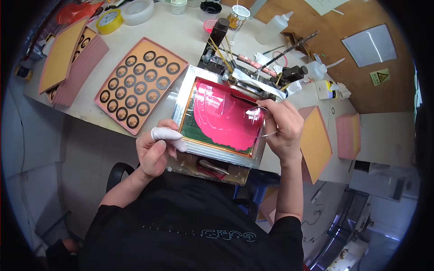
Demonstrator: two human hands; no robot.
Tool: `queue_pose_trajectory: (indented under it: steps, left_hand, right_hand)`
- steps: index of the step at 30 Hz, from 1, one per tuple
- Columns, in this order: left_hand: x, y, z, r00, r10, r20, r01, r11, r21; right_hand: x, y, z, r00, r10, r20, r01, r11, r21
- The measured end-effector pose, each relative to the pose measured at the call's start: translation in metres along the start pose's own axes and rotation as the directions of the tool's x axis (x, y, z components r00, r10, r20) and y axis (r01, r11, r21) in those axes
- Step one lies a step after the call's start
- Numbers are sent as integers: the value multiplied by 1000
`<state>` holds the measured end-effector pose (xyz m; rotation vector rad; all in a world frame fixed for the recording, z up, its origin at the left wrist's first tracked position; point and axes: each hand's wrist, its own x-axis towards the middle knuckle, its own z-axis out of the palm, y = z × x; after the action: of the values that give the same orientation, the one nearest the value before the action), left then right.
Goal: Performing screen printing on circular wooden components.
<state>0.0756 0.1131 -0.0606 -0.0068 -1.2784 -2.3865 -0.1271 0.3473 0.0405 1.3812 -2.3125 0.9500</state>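
A silver-edged printing screen (219,152) lies in front of me, with bright pink ink (226,117) spread over its green mesh. My left hand (158,147) is at the screen's near left corner, white covers on some of its fingers. Those fingers stretch toward the frame; whether they touch it I cannot tell. Over the screen's right edge, my right hand (285,126) pinches a thin, shiny curved strip (267,134), whose exact kind is unclear. A dark bar (244,97) runs along the ink's far edge, close to my right fingertips.
Left of the screen, a pink-edged tray (143,86) holds rows of black-ringed discs. Stacked trays stand at far left (74,67) and right (316,144). Behind the screen are a black clamp (219,30), sticks, a paint-stained cup (238,18) and a squeeze bottle (274,28). Tape rolls (109,21) lie at back left.
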Motion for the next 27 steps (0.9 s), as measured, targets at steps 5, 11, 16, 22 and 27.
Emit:
queue_pose_trajectory:
  steps: [5,11,16,22,27]
  left_hand:
    - [3,-2,7,999,22,-42,-26,997,-75]
    - [2,10,18,992,23,-125,-38,992,-119]
    - [80,89,48,837,452,309,-491,870,55]
    - [190,97,-59,937,200,285,-320,171,932]
    - [192,60,-113,939,9,344,-338,-163,927]
  right_hand:
    - [-7,-24,-13,991,-22,129,27,999,-31]
    - [-9,-48,-24,993,-9,114,17,997,-75]
    - [62,-14,-33,971,234,41,-236,971,31]
    - [44,23,-61,893,416,-174,-428,903,-37]
    - [-60,31,-24,738,675,26,-673,731,110]
